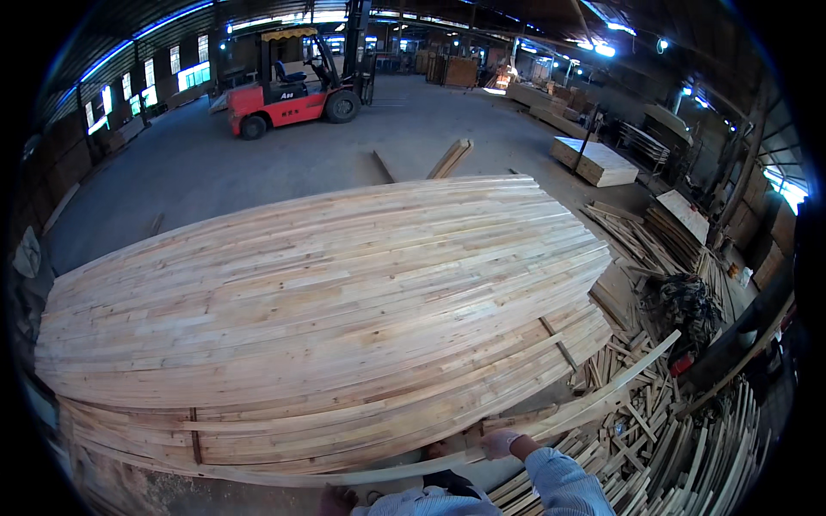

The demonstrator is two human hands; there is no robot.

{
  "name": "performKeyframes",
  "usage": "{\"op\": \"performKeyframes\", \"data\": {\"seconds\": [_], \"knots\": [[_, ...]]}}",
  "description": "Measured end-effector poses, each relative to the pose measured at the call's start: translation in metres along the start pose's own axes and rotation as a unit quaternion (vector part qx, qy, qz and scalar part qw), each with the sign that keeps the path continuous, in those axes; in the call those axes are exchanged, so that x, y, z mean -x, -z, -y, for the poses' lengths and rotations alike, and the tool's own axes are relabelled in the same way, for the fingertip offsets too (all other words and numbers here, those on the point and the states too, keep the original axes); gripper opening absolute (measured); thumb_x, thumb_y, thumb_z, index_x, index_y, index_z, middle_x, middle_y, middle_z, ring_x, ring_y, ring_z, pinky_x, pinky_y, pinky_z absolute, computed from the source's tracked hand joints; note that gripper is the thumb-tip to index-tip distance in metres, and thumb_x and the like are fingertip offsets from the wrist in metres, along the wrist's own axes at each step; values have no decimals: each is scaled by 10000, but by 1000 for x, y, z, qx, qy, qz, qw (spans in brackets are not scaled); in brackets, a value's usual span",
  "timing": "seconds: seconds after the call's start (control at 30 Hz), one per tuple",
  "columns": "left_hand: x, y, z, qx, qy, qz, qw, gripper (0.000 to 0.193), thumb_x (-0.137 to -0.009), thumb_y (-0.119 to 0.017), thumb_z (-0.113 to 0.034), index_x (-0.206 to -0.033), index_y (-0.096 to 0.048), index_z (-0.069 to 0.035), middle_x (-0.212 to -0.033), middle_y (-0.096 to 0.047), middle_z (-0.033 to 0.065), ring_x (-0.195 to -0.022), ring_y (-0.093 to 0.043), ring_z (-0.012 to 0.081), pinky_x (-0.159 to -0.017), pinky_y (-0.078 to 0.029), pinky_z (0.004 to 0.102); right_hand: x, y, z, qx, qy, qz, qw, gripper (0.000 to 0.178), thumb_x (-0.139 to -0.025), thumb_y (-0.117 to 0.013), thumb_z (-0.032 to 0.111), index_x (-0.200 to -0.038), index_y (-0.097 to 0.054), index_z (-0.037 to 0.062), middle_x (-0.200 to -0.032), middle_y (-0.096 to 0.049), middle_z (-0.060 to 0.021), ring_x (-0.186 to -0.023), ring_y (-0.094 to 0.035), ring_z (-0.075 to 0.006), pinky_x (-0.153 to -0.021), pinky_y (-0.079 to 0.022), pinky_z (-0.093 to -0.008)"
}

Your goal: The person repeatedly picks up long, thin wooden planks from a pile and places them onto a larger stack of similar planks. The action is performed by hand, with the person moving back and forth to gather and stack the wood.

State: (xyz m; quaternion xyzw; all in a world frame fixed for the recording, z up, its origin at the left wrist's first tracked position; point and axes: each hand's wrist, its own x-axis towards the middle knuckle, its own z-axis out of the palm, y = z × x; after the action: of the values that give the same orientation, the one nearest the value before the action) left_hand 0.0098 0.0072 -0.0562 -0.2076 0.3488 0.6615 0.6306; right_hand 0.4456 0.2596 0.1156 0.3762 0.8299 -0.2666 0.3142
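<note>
A long, narrow wooden strip [594, 401] runs across the near side, from the far lower left up to the right. My right hand [499, 444] is closed round it, right of the middle. Farther left, my left hand [338, 500] shows dark at the lower edge, closed against the strip's near edge; its fingers are only partly visible. Just beyond the strip lies a broad stack of pale wooden boards [318, 284], laid side by side in long rows. Lower layers of boards [361, 423] stick out on the near side, with thin dark crosspieces [561, 346] at two places.
Scrap wood pieces [641, 421] litter the floor at the right, beside a bundle of upright-leaning strips [714, 456]. A red forklift [292, 101] stands beyond the stack. Farther right is a low pile of panels [595, 161]. Two loose beams [452, 159] lie past the stack's far edge.
</note>
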Motion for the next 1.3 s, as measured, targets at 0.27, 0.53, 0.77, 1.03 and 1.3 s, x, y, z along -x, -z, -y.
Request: {"op": "performKeyframes", "data": {"seconds": [0.27, 0.53, 0.77, 1.03, 1.3], "knots": [[7, 4, 26, 49, -3, 64, 997, 252, -900, -536, -382, -905, -548, -130, -749, -547, 21, -751, -553, 211, -843, -475, 533, 46, -4, 20, -13, 30, 37, 999, 444, -757, -663, 309, -1136, -680, 77, -1114, -695, -205, -1056, -653, -390, -911, -511, -467], [19, -54, 55, 90, -53, -35, 994, 340, -952, -499, -471, -893, -554, -141, -726, -545, -19, -713, -551, 185, -767, -513, 438, 92, -44, -53, -51, 50, -128, 989, 474, -788, -661, 479, -1071, -697, 101, -1037, -707, -190, -976, -668, -395, -854, -520, -488], [6, -29, 59, -190, -236, -45, 952, 537, -770, -729, -541, -1069, -624, -108, -833, -670, 60, -814, -661, 257, -781, -556, 417, 155, -72, -169, 92, -177, -181, 963, 327, -801, -632, 360, -980, -702, 95, -956, -721, -160, -889, -700, -360, -797, -553, -464], [34, -15, 98, -653, -348, -269, 616, 289, -883, -569, -291, -986, -700, -55, -957, -715, 201, -951, -694, 371, -820, -558, 441, 152, -128, -203, 40, -166, -181, 969, 278, -879, -566, 212, -1110, -683, 109, -1083, -693, -154, -987, -667, -336, -859, -535, -467], [69, -43, 106, -575, -367, -77, 727, 437, -690, -808, -261, -1055, -655, -74, -965, -710, 135, -912, -693, 309, -743, -562, 423, 159, -111, -185, 218, -139, -63, 964, 442, -919, -514, 327, -1307, -604, 134, -1232, -656, -177, -1094, -657, -344, -845, -541, -517]]}}
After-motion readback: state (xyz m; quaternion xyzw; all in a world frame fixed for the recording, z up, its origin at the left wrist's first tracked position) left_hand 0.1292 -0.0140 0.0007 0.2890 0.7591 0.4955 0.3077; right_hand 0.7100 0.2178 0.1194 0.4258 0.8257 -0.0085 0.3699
